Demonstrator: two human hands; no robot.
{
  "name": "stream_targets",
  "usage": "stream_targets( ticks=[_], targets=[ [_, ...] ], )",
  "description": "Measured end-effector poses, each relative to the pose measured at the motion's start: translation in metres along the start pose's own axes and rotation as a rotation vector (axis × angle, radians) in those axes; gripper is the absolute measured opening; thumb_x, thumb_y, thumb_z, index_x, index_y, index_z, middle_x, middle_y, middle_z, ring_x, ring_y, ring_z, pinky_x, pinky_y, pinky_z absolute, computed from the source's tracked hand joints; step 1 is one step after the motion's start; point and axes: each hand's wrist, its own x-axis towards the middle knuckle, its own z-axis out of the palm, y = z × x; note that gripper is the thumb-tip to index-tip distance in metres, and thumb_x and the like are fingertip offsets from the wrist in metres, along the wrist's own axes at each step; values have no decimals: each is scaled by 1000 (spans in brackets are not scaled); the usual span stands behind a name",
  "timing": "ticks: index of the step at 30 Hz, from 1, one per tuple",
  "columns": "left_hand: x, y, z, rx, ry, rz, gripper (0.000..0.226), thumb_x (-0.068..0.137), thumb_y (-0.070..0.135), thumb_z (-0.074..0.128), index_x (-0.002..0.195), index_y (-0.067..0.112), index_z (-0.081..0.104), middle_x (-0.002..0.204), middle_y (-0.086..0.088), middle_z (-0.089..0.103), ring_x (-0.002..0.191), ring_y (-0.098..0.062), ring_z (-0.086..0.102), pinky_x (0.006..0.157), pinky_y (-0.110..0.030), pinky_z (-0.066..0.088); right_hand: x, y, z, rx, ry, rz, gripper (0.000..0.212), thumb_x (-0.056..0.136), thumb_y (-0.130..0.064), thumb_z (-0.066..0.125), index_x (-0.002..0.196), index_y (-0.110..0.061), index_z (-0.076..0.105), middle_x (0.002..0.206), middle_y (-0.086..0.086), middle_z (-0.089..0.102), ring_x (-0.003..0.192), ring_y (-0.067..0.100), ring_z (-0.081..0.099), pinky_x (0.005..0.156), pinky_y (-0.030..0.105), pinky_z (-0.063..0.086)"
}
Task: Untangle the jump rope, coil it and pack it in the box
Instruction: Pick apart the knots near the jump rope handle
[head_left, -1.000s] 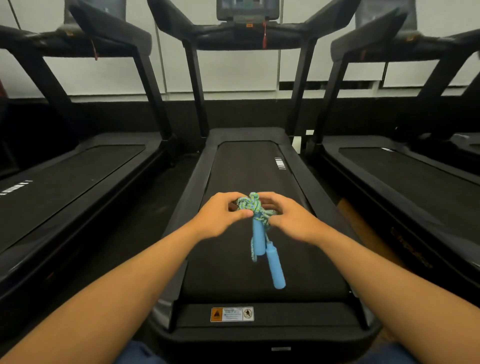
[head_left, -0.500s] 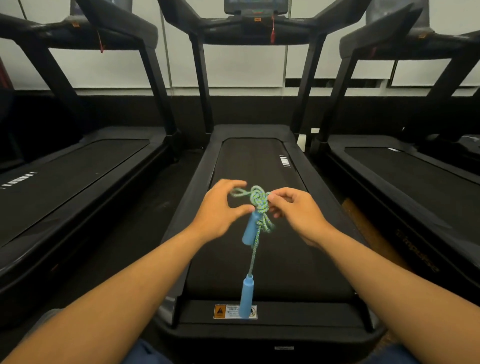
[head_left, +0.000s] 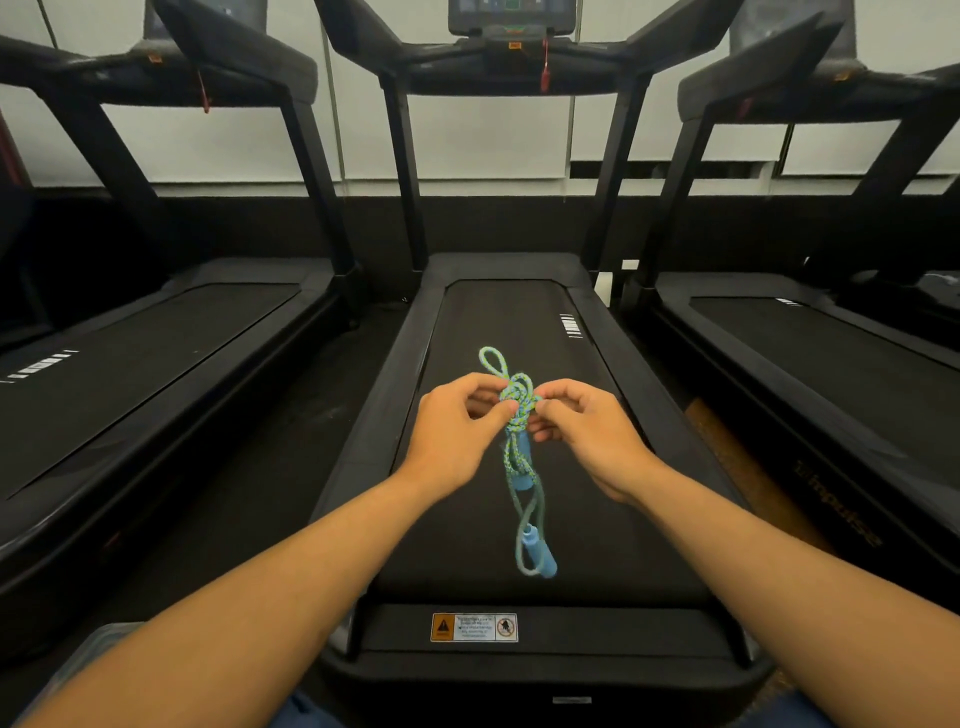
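Since half a second ago, one blue handle (head_left: 540, 553) has swung up from the treadmill's rear edge (head_left: 540, 631). Both hands, left hand (head_left: 457, 428) and right hand (head_left: 584, 431), pinch the jump rope (head_left: 517, 397) knot above the open belt (head_left: 519, 312), well inside its side rails.

Right treadmill (head_left: 810, 431) reads "impulse" (sticker (head_left: 474, 627) illegible).

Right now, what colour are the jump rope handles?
Light blue handles; the rope is green-and-blue speckled. Head view, the only one, shows it.
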Motion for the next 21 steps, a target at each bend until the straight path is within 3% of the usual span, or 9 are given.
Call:
stream_targets(
  ticks=[2,8,14,17,19,21],
  targets=[
    [0,1,1,-3,6,-2,14,86,11,78,100,14,77,87,4,77,80,-6,72,75,-21,57,-1,0,0,-3,-7,-1,16,96,4,58,95,-6,70,79,7,74,74,14,68,71,27,56],
    [4,-1,6,-50,45,-39,6,88,15,75,94,14,78,84,3,78,82,-14,74,79,-41,62,0,-1,3,-11,29,13,18,99,1,54,98,-4,70,80,7,73,75,15,67,73,32,56],
    [7,2,5,34,112,-39,7,90,21,74,90,14,77,78,1,76,75,-15,72,73,-31,58,1,-4,4,-255,158,-110,9,91,-18,71,97,-25,71,82,-5,67,72,7,60,69,28,51],
    [4,5,5,80,71,26,7,91,20,73,87,15,76,75,4,74,70,-7,66,69,-21,51,1,-10,9,-268,177,-144,4,91,-28,72,94,-26,75,82,-6,72,71,1,62,67,24,49],
    [1,8,6,91,29,68,8,92,20,71,85,18,74,73,6,72,68,-3,63,68,-19,50,1,-12,11,-309,154,-131,12,95,-30,68,92,-24,78,75,-13,72,65,-4,60,63,19,45],
    [0,9,5,92,1,86,8,94,20,70,86,21,73,71,10,69,66,1,60,67,-16,47,1,-12,9,-356,141,-112,17,98,-29,65,92,-22,79,76,-12,73,64,-4,60,64,24,48]
  ],
)
